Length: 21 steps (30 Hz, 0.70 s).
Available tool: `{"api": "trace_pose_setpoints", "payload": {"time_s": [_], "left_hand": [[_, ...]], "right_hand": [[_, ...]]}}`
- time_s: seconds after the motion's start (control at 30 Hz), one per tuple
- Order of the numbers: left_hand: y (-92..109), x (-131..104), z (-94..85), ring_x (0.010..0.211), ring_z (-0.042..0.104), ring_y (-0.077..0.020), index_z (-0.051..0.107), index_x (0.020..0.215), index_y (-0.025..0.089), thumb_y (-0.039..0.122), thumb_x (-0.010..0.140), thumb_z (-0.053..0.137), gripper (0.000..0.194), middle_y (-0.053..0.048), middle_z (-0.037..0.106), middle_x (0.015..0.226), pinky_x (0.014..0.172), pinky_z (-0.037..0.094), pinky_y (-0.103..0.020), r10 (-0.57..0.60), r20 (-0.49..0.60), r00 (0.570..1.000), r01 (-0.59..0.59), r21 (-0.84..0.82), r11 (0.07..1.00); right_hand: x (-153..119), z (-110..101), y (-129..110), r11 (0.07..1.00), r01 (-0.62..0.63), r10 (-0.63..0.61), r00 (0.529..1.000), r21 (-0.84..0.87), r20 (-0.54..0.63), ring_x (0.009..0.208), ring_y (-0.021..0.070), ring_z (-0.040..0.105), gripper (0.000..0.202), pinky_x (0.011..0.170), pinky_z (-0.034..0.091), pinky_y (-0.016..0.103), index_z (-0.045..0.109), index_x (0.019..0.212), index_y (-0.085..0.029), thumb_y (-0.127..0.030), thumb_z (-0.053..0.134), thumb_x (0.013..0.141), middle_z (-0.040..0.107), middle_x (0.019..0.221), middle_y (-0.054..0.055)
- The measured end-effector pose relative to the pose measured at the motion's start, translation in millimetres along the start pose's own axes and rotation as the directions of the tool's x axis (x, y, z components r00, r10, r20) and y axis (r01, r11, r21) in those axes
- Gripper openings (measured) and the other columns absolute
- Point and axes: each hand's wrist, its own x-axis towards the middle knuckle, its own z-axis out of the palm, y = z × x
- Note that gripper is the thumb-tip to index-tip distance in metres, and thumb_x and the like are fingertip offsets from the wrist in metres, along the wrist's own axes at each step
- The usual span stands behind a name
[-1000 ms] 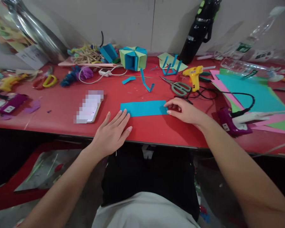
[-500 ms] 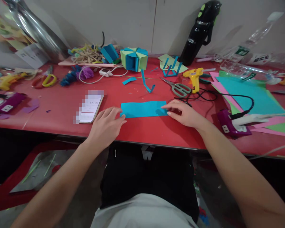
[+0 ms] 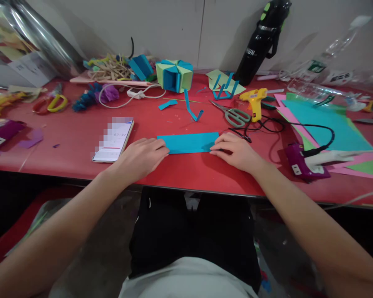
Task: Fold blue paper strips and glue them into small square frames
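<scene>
A blue paper strip (image 3: 189, 143) lies lengthwise across the red table near its front edge. My left hand (image 3: 147, 155) has its fingers closed over the strip's left end, and the thumb is mostly hidden. At the right end, my right hand (image 3: 234, 151) pinches the paper between thumb and fingers near the lower corner. To the left of my left hand is a phone (image 3: 115, 140) with a timer on its screen. Beyond the strip lies a bent blue paper piece (image 3: 191, 111), with a small blue scrap (image 3: 168, 104) beside it.
Grey-handled scissors (image 3: 234, 116) and a yellow glue gun (image 3: 255, 101) with a trailing cord lie beyond my right hand. A purple power socket (image 3: 307, 163) and coloured paper sheets (image 3: 326, 124) are farther right. A blue-and-green folded paper piece (image 3: 175, 75) stands at the back.
My left hand has closed further over the strip's left end. My right fingers have come down to its lower right corner. The strip's surface looks flatter.
</scene>
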Motion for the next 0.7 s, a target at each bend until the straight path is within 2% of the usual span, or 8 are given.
{"api": "trace_pose_setpoints", "payload": {"time_s": [0.2, 0.33, 0.57, 0.7], "left_hand": [[11, 12, 3.8, 0.092, 0.066, -0.0245, 0.068, 0.114, 0.017, 0.013, 0.097, 0.047, 0.027, -0.009, 0.069, 0.108, 0.074, 0.046, -0.037, 0.062, 0.027, 0.998, -0.066, 0.184, 0.981], [16, 22, 9.2, 0.093, 0.066, -0.0253, 0.068, 0.102, 0.016, 0.012, 0.098, 0.044, 0.025, -0.008, 0.069, 0.1, 0.074, 0.045, -0.038, 0.033, 0.011, 0.999, -0.035, 0.202, 0.979], [13, 36, 15.9, 0.087, 0.065, -0.0244, 0.065, 0.097, 0.015, 0.015, 0.1, 0.04, 0.025, -0.009, 0.068, 0.096, 0.076, 0.046, -0.037, -0.118, 0.039, 0.992, 0.118, 0.005, 0.993], [4, 43, 17.5, 0.087, 0.064, -0.0225, 0.062, 0.096, 0.017, 0.017, 0.099, 0.042, 0.021, -0.007, 0.068, 0.094, 0.077, 0.048, -0.035, -0.205, 0.115, 0.972, 0.228, -0.249, 0.941]], "right_hand": [[4, 4, -2, 0.997, 0.028, -0.024, 0.998, -0.07, 0.066, 0.095, 0.0257, 0.06, 0.02, 0.092, 0.049, 0.045, 0.066, 0.095, -0.021, -0.025, 0.048, 0.103, 0.069, 0.096, 0.009], [6, 4, -5, 0.997, -0.035, 0.041, 0.996, -0.075, 0.084, 0.092, 0.0261, 0.056, 0.019, 0.088, 0.047, 0.043, 0.059, 0.092, -0.021, -0.024, 0.044, 0.103, 0.063, 0.096, 0.011], [11, 6, -7, 0.977, -0.206, 0.209, 0.975, -0.05, 0.074, 0.092, 0.0263, 0.057, 0.016, 0.084, 0.046, 0.042, 0.053, 0.089, -0.022, -0.023, 0.043, 0.101, 0.062, 0.095, 0.01], [12, 11, -2, 0.958, -0.285, 0.285, 0.958, 0.027, 0.0, 0.09, 0.0253, 0.06, 0.008, 0.083, 0.048, 0.041, 0.057, 0.103, -0.023, -0.026, 0.052, 0.098, 0.064, 0.096, 0.009]]}}
